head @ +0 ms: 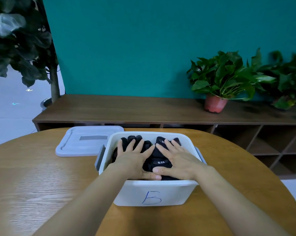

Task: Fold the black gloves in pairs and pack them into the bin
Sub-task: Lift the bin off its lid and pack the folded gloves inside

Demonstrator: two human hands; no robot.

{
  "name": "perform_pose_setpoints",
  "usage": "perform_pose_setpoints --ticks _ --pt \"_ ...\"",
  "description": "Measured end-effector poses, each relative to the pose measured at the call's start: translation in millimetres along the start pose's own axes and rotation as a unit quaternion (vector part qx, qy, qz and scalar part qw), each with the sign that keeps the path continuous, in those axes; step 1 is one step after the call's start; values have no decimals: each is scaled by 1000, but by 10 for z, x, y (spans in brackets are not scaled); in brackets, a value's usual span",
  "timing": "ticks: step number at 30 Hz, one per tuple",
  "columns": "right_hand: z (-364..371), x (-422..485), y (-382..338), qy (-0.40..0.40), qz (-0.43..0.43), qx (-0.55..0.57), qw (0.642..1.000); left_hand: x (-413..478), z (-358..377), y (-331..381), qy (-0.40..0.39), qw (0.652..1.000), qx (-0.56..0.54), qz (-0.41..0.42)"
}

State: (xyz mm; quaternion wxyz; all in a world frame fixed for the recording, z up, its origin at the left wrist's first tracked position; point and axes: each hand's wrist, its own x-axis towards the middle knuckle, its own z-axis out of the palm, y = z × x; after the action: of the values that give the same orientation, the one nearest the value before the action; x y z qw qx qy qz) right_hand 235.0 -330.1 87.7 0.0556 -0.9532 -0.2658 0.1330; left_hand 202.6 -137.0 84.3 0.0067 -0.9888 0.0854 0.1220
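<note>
One round wooden desk (pixel 33 184) fills the lower frame. On it, at centre, a white bin (pixel 152 193) marked B is stood, with its grey lid (pixel 85 142) laid just beside it to the left. The black gloves (pixel 156 155) are packed inside the bin, pressed under the left hand (pixel 131 160) and the right hand (pixel 179 160). The fingers (pixel 130 145) are spread wide and straight, and nothing is gripped. Pressure is best applied evenly and straight down, so that the folded pairs are settled below the rim without being pulled open.
</note>
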Motion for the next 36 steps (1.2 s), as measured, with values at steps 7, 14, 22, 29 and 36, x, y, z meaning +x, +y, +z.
perform_pose_setpoints --ticks 7,14,22,29,36 --pt "-59 187 279 -32 22 -58 998 284 -23 122 9 1000 4 -8" --pt "-130 247 375 -48 42 -102 993 453 -74 188 -2 1000 8 -11" --pt "-382 -13 115 -17 82 -29 996 106 -211 -56 88 992 -91 22" --pt "-377 -344 -356 88 87 55 991 -545 -216 -452 134 985 -107 -2" --pt "-354 -295 -1172 148 66 80 983 -1298 41 -1238 160 979 -95 -86"
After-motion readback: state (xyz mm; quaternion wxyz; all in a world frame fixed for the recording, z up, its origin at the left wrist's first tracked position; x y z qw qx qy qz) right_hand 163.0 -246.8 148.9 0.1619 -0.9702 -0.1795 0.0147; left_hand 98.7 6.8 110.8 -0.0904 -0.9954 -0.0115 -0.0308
